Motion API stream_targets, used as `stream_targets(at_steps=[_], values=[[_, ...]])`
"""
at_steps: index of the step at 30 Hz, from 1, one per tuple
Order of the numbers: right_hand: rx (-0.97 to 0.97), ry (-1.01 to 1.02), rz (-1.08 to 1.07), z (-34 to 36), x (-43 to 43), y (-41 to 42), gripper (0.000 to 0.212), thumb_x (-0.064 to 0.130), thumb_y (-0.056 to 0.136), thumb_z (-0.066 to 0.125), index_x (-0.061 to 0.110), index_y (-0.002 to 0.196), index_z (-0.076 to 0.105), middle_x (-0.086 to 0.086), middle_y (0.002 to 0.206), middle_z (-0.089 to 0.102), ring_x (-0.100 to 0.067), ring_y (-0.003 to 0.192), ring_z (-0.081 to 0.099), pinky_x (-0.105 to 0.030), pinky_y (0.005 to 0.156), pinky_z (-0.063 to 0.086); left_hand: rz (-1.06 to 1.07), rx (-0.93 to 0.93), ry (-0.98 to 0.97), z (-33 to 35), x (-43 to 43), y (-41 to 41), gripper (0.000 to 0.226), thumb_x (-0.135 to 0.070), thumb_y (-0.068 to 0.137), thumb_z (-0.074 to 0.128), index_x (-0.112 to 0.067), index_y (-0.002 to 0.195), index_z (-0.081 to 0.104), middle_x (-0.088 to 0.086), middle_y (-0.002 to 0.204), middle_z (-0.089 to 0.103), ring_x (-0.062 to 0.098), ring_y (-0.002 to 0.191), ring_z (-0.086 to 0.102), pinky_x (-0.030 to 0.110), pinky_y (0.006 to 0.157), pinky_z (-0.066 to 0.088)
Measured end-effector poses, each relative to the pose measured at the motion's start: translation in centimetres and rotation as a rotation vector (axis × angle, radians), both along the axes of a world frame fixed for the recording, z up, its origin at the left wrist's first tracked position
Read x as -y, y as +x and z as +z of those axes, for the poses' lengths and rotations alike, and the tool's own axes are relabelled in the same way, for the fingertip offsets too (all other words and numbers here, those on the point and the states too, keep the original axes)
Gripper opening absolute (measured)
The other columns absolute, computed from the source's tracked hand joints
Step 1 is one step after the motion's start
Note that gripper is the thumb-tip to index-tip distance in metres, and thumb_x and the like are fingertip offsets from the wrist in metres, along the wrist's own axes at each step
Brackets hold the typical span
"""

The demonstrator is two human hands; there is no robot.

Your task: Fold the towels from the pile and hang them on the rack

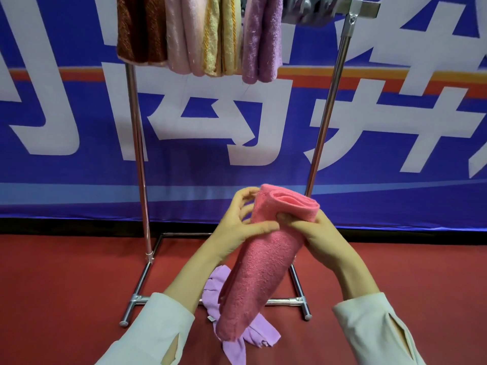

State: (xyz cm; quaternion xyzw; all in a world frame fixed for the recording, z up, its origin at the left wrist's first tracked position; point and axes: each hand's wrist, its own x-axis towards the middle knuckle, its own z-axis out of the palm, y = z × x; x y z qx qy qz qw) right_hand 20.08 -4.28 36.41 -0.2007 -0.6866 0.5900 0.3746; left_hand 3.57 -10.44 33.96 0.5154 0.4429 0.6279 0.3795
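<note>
A folded pink towel is held in the air by both hands, in front of the metal rack and above its base. The towel is tilted: its doubled upper end is seen at the top right, and its lower end hangs down to the left.

The upper part of the towel is gripped by the right hand. The thumb is pressed on the front just under the fold, and the other fingers are hidden behind the cloth. The same part is held from the other side by the left hand. Its thumb is laid across the front of the towel, and its curled fingers are placed at the upper left edge. These fingers are a little blurred, so it cannot be told how firmly they are closed.

A lilac towel is left crumpled on the red floor, partly covered by the lower end of the pink one.

On the top bar four folded towels are hung side by side: a brown towel, a light pink towel, a yellow towel and a purple towel.

Behind the rack a blue banner with large white characters is stretched. Cream sleeves are worn on both arms.
</note>
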Motion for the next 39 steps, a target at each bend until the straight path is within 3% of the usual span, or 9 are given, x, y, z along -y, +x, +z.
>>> stream_targets(at_steps=[3, 10, 15, 22, 26, 30, 34, 36, 39], values=[[-0.021, -0.058, 0.014, 0.4, 0.1, 0.1, 0.026, 0.017, 0.078, 0.067, 0.025, 0.101, 0.076, -0.009, 0.111, 0.072, -0.023, 0.108, 0.065, -0.037, 0.095, 0.052, -0.190, -0.027, -0.156, -1.0, 0.4, -0.5, 0.071, -0.005, 0.062, 0.080, -0.019, 0.125, 0.051, 0.001, 0.113, 0.067, 0.011, 0.102, 0.065, 0.026, 0.085, 0.052], [-0.095, -0.239, -0.040, 2.2, -0.5, 0.5, 0.019, 0.016, 0.085, 0.060, 0.015, 0.103, 0.067, 0.000, 0.086, 0.074, -0.012, 0.082, 0.070, -0.027, 0.070, 0.057, -0.368, -0.113, -0.420, -2.9, 0.5, -0.7, 0.037, -0.004, 0.066, 0.074, -0.013, 0.101, 0.068, 0.001, 0.099, 0.073, 0.016, 0.096, 0.067, 0.030, 0.088, 0.052], [-0.180, -0.500, -0.128, 1.7, -2.3, 0.5, 0.022, 0.021, 0.091, 0.060, 0.007, 0.108, 0.065, -0.010, 0.092, 0.073, -0.019, 0.082, 0.071, -0.033, 0.068, 0.059, -0.386, -0.067, -0.537, -2.9, 0.6, -1.5, 0.031, -0.016, 0.070, 0.071, -0.012, 0.100, 0.067, 0.000, 0.093, 0.074, 0.014, 0.087, 0.069, 0.027, 0.081, 0.053], [-0.295, -0.861, -0.274, -1.1, -4.6, 0.4, 0.024, 0.019, 0.095, 0.058, 0.002, 0.112, 0.059, -0.016, 0.078, 0.073, -0.024, 0.087, 0.064, -0.037, 0.070, 0.051, -0.301, 0.022, -0.469, -1.7, 0.5, -1.4, 0.015, -0.015, 0.089, 0.062, -0.012, 0.102, 0.067, 0.000, 0.093, 0.074, 0.011, 0.083, 0.069, 0.024, 0.080, 0.054], [-0.346, -0.988, -0.344, -2.9, -5.4, 0.1, 0.039, 0.015, 0.098, 0.051, -0.002, 0.134, 0.049, -0.021, 0.115, 0.063, -0.031, 0.109, 0.060, -0.040, 0.085, 0.048, -0.290, 0.088, -0.427, -1.3, 0.3, -0.9, 0.027, -0.016, 0.094, 0.054, -0.010, 0.119, 0.061, 0.006, 0.108, 0.070, 0.015, 0.093, 0.068, 0.025, 0.082, 0.055], [-0.236, -1.129, -0.210, -4.9, -5.2, -1.0, 0.050, 0.037, 0.101, 0.040, 0.001, 0.136, 0.050, -0.020, 0.103, 0.066, -0.031, 0.088, 0.066, -0.039, 0.068, 0.058, -0.229, 0.272, -0.345, -0.9, -0.4, -0.6, 0.032, -0.015, 0.094, 0.053, -0.008, 0.125, 0.056, 0.012, 0.110, 0.067, 0.020, 0.092, 0.067, 0.029, 0.079, 0.056], [-0.011, -0.983, 0.050, -5.1, -4.3, -1.2, 0.064, 0.055, 0.096, 0.041, 0.000, 0.124, 0.060, -0.022, 0.124, 0.062, -0.035, 0.105, 0.063, -0.045, 0.090, 0.051, -0.132, 0.283, -0.306, -0.9, -0.9, -0.5, 0.030, -0.006, 0.093, 0.053, -0.002, 0.123, 0.057, 0.015, 0.106, 0.067, 0.019, 0.085, 0.067, 0.027, 0.074, 0.057], [0.062, -0.783, 0.088, -4.3, -3.7, -1.4, 0.053, 0.049, 0.096, 0.047, 0.009, 0.127, 0.062, -0.017, 0.128, 0.062, -0.031, 0.114, 0.060, -0.044, 0.098, 0.046, -0.069, 0.234, -0.300, -1.0, -1.0, -0.7, 0.030, -0.002, 0.092, 0.054, -0.001, 0.122, 0.059, 0.016, 0.111, 0.067, 0.019, 0.088, 0.067, 0.025, 0.074, 0.056], [0.105, -0.488, -0.046, -3.7, -3.0, -1.6, 0.038, 0.024, 0.088, 0.065, 0.020, 0.126, 0.062, -0.007, 0.113, 0.070, -0.020, 0.094, 0.065, -0.031, 0.080, 0.050, 0.073, 0.082, -0.296, -1.1, -1.0, -1.3, 0.030, -0.005, 0.088, 0.062, -0.005, 0.118, 0.063, 0.014, 0.112, 0.069, 0.019, 0.090, 0.066, 0.028, 0.077, 0.054]])
